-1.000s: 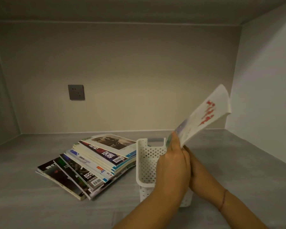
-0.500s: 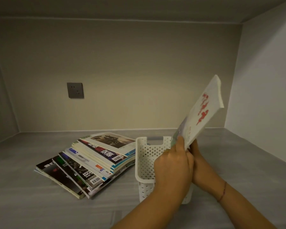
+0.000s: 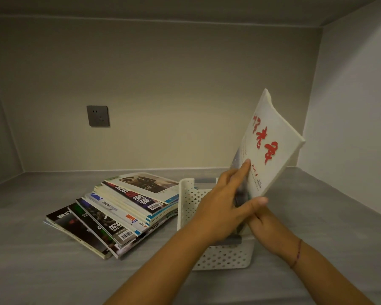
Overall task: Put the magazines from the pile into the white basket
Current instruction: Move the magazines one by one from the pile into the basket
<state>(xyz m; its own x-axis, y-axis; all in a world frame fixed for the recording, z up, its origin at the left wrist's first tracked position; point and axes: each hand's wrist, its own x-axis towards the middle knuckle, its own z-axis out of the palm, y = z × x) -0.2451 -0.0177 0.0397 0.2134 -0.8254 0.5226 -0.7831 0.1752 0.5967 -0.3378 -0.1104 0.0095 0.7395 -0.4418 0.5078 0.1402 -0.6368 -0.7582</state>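
A white magazine (image 3: 271, 148) with red brush lettering stands nearly upright, its lower end down inside the white perforated basket (image 3: 220, 258). My left hand (image 3: 224, 203) holds its lower part, thumb across the front cover and forefinger along its left edge. My right hand (image 3: 262, 225) is mostly hidden behind the left hand and the magazine; what it grasps cannot be seen. A fanned pile of magazines (image 3: 123, 208) lies flat on the grey surface just left of the basket.
The grey surface (image 3: 328, 227) sits in a recess with a back wall, a right side wall (image 3: 350, 106) close to the magazine, and a ceiling above. A dark wall socket (image 3: 98, 115) is on the back wall.
The magazine has turned more upright and sunk lower into the basket. My left hand shifted from gripping its edge to laying thumb and forefinger along the cover.
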